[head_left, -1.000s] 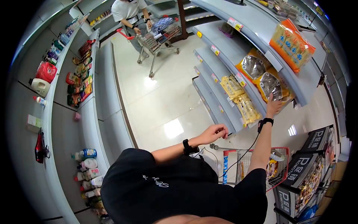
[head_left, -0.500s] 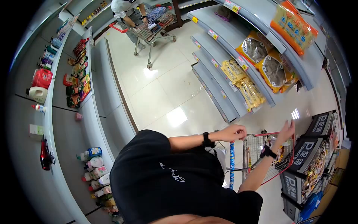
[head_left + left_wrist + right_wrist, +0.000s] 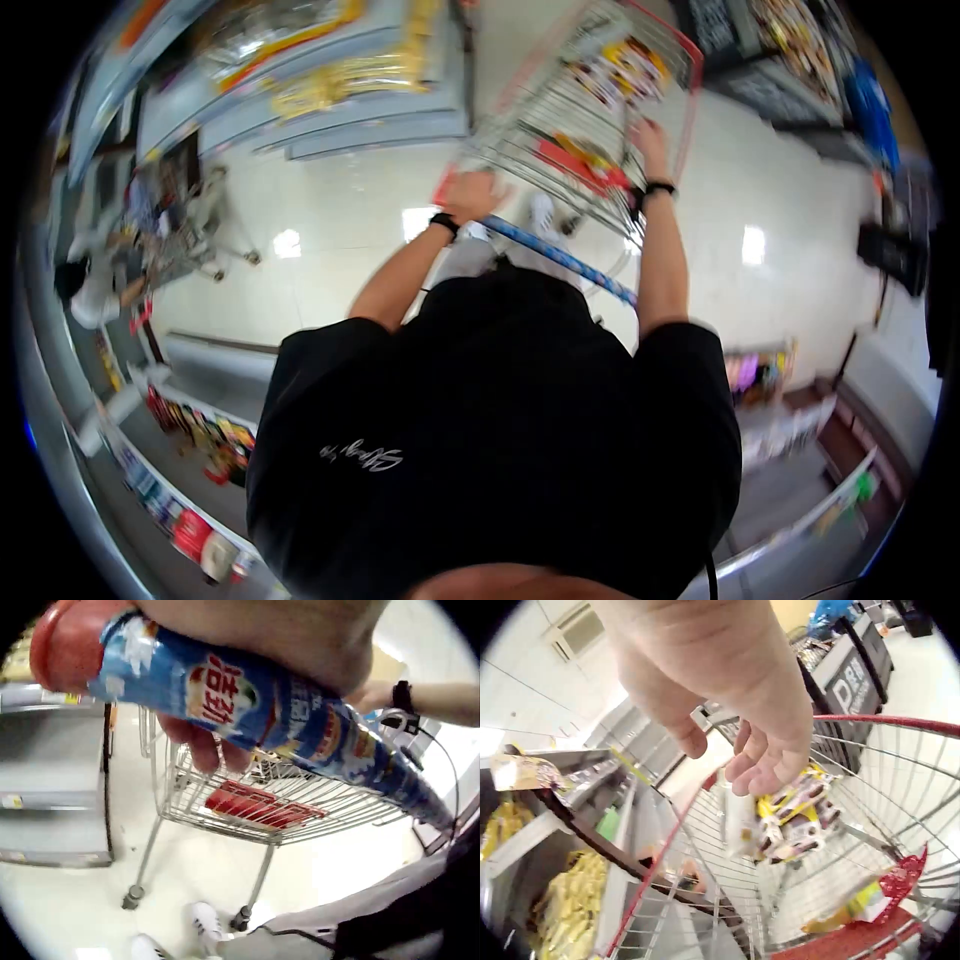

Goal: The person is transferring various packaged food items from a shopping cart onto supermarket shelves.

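Note:
My left hand (image 3: 472, 196) is at the red end of the shopping cart's handle (image 3: 560, 258), a bar in a blue printed sleeve. In the left wrist view its palm lies over the bar and its fingers (image 3: 202, 746) curl down the far side. My right hand (image 3: 650, 145) hangs above the cart basket (image 3: 862, 724), loosely bent and holding nothing. Below it in the basket lie yellow, white and brown packets (image 3: 799, 817) and a pale cylindrical item (image 3: 739, 825). A red and yellow packet (image 3: 870, 904) lies nearer the handle.
Shelves with yellow packs (image 3: 350, 80) stand at the front left. Dark promotion bins (image 3: 775, 85) are at the front right. Another person (image 3: 95, 290) with a cart (image 3: 185, 245) is at the far left. White shoes (image 3: 206, 922) stand behind the cart.
My view has swung right from the shelves to the cart, blurring the head view. My left hand has come onto the handle. The right hand has left the shelf packs and moved over the basket.

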`<state>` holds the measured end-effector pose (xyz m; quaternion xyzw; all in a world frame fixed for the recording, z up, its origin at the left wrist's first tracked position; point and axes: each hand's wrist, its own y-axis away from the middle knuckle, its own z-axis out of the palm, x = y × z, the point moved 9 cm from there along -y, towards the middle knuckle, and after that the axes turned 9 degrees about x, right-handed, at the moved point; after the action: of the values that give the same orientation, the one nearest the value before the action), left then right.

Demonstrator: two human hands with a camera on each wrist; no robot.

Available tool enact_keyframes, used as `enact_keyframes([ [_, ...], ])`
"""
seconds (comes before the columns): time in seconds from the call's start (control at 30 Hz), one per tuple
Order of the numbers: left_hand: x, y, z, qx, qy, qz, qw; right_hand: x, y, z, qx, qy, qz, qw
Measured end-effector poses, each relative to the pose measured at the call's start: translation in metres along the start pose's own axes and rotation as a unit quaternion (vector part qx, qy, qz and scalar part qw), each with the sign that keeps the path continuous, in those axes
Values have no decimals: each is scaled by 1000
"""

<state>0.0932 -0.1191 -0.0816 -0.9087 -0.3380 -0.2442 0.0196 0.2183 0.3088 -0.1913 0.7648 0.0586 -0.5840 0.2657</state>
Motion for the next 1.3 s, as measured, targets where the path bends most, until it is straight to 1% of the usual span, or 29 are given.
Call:
enact_keyframes([
  [0.03,10,3,-4,-28,-38,18,999,14,2,-2,-22,83,48,995],
  [0.07,19,1,-12,-47,-80,33,995,54,-24,-10,-10,146,10,989],
  [0.13,17,2,-18,-47,-82,30,995,53,0,-20,129,276,-56,951],
  [0.17,20,-2,-16,-54,-79,9,995,65,3,-10,24,419,-68,905],
  [0.2,21,-4,-21,-57,-76,-13,995,83,6,3,-83,547,-83,829],
  [0.27,24,-5,-26,-53,-76,-25,995,148,13,-13,-3,426,166,889],
  [0.3,24,-5,-26,-40,-80,-22,996,163,11,2,-66,424,90,899],
  [0.33,23,-4,-27,-28,-83,-18,996,196,6,13,-67,407,49,910],
  [0.4,23,-4,-30,-14,-86,-24,996,346,-39,41,-66,335,93,935],
  [0.43,23,-2,-30,-15,-75,-37,996,242,-3,43,-19,517,-23,856],
  [0.47,18,-3,-32,-12,-68,-53,996,207,11,50,-96,484,29,869],
  [0.5,13,-4,-30,-6,-74,-46,996,200,15,66,-179,502,5,846],
  [0.53,10,-1,-27,-2,-80,-42,996,231,10,80,-255,424,-14,869],
  [0.57,11,2,-30,17,-82,-39,996,316,-13,90,-307,408,-76,856],
  [0.6,13,0,-35,38,-83,-30,995,316,-4,77,-259,487,-3,834],
  [0.63,14,-2,-36,41,-82,-32,995,266,15,75,-276,535,30,798],
  [0.7,13,0,-39,49,-71,-48,995,245,18,76,-247,591,-30,767],
  [0.8,10,2,-42,48,-62,-68,995,238,16,77,-208,530,-55,821],
  [0.87,4,4,-37,37,-51,-67,996,202,28,79,-231,585,-12,777],
  [0.97,12,2,-49,41,-57,-83,994,181,29,83,-261,635,-37,726],
  [1.03,8,3,-45,4,-74,-82,994,195,23,79,-154,679,-190,692],
  [1.07,5,5,-36,-8,-83,-64,995,129,48,85,-202,681,-85,698],
  [1.1,-7,8,-24,-46,-58,-111,991,132,39,87,-184,543,-178,800],
  [1.13,-28,15,1,-8,-76,-85,993,184,15,82,-171,594,-194,762],
  [1.17,-20,14,-6,11,-73,-69,995,230,-8,71,-156,673,-138,710],
  [1.2,-10,8,-19,-18,-50,-102,993,227,-12,61,-104,595,-205,770],
  [1.23,-1,9,-24,1,-49,-84,995,186,6,58,-145,601,-136,774],
  [1.27,2,4,-31,33,-59,-68,995,176,3,56,-138,598,-133,778],
  [1.3,6,4,-31,51,-56,-60,995,150,11,52,-124,554,-186,802],
])
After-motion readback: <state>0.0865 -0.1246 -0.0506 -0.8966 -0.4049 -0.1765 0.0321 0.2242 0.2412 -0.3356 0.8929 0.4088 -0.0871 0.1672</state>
